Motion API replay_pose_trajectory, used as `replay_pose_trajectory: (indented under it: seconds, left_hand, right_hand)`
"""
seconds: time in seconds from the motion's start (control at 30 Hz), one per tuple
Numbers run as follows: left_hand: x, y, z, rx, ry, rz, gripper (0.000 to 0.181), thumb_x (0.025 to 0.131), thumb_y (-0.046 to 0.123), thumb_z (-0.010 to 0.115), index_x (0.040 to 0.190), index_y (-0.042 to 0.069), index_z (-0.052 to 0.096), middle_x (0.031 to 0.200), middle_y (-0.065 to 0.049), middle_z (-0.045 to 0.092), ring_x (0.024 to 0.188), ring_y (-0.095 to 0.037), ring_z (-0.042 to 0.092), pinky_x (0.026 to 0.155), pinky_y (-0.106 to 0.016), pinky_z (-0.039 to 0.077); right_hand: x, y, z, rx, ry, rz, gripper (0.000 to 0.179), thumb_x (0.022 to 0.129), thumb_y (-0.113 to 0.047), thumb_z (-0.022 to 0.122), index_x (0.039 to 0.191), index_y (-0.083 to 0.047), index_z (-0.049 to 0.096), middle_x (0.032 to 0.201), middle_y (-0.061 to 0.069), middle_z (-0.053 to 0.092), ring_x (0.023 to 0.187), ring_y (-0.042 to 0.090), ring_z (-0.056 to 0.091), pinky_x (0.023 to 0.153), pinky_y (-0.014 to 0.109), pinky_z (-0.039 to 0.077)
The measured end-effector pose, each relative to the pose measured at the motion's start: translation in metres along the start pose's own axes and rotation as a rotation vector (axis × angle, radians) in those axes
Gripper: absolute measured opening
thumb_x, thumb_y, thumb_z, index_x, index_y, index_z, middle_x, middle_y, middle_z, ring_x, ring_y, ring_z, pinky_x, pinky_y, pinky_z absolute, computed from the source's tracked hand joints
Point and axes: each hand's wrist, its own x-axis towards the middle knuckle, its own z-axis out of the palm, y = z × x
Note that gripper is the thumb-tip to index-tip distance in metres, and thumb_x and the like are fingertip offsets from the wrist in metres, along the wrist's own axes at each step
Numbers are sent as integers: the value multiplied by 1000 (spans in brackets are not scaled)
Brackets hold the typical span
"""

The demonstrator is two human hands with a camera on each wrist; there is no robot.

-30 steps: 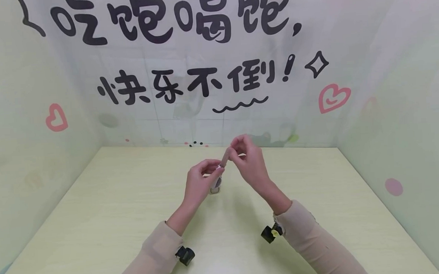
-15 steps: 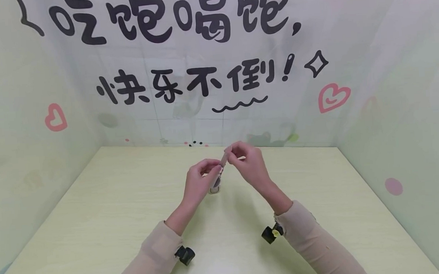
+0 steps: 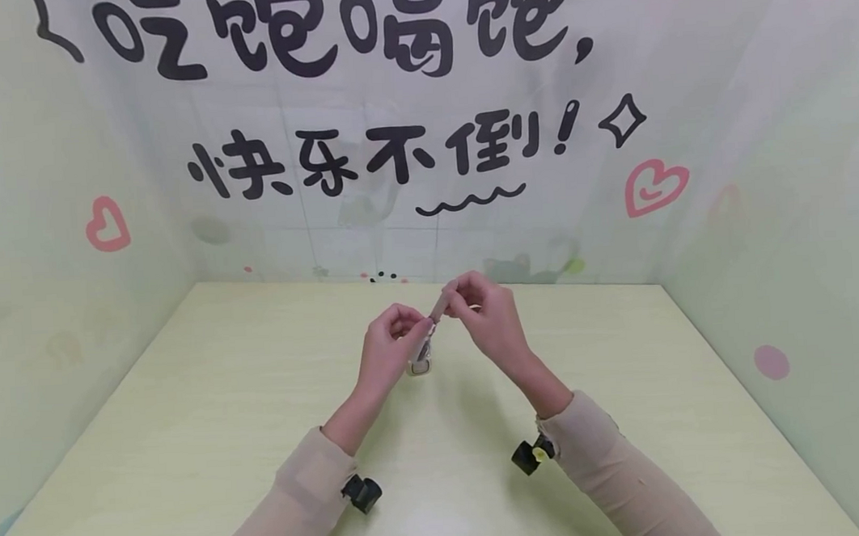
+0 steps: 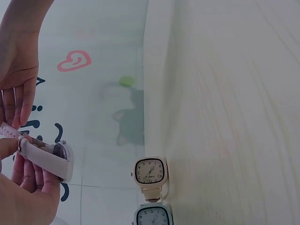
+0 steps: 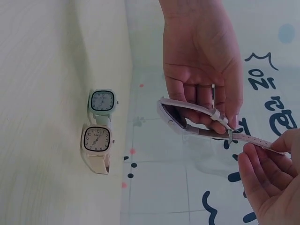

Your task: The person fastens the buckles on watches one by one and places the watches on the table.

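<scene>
A wristwatch with a pale pinkish strap [image 5: 253,139] is held in the air between both hands, its strap looped through the buckle [image 5: 230,135]. My left hand [image 3: 390,347] pinches the watch near the buckle, its other fingers behind the strap. The watch case [image 4: 63,154] hangs on the far side of that hand, seen from its edge in the left wrist view. My right hand [image 3: 489,317] pinches the free strap end between thumb and fingers, above and to the right of the left hand.
Under the hands, a cream watch [image 5: 97,139] and a light green watch [image 5: 101,101] stand close together on the pale wooden table [image 3: 211,409]. Printed cloth walls [image 3: 369,222] enclose the back and sides. Small black wrist cameras [image 3: 361,494] sit on both sleeves.
My right hand has come down slightly from where it was a second ago, still pinching the strap end. The left hand stays nearly in place. The head view has tilted a little.
</scene>
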Motion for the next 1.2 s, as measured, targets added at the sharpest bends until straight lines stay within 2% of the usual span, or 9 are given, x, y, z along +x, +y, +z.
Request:
replay_pose_trajectory:
  seconds: [0.17, 0.47, 0.63, 0.97, 1.2]
  left_hand:
    - [2, 2, -1, 1, 2, -7, 17, 93, 19, 70, 102, 6, 64, 96, -13, 74, 84, -12, 63, 83, -27, 50]
    - [4, 4, -2, 16, -2, 29, 13, 92, 13, 70, 100, 4, 64, 93, -13, 72, 80, -11, 62, 75, -24, 51]
    - [5, 5, -3, 34, 0, 40, 11, 91, 11, 71, 98, 4, 64, 92, -14, 71, 79, -10, 62, 72, -23, 52]
    - [6, 4, -4, 58, -14, 32, 10, 91, 10, 71, 97, 5, 64, 91, -13, 72, 81, -13, 63, 73, -23, 53]
    - [7, 3, -4, 68, -25, 26, 11, 91, 9, 70, 97, 5, 62, 87, -10, 70, 82, -13, 62, 71, -21, 50]
  right_hand:
    - [-1, -1, 1, -14, -10, -8, 10, 98, -9, 60, 97, 0, 66, 90, 15, 74, 80, 25, 73, 72, 25, 62]
    - [-3, -2, 3, -75, -27, -29, 10, 99, -10, 60, 97, -2, 66, 89, 12, 74, 81, 25, 73, 73, 30, 63]
    - [-4, -2, 5, -121, -45, -38, 8, 98, -10, 62, 98, -4, 66, 89, 9, 75, 80, 20, 73, 74, 29, 63]
    - [-8, -2, 8, -175, -56, -76, 5, 96, -8, 61, 96, -5, 65, 89, 8, 76, 81, 19, 75, 75, 27, 63]
    - [-11, -2, 9, -195, -73, -61, 5, 96, -8, 61, 96, -4, 64, 89, 8, 75, 81, 18, 75, 76, 29, 63]
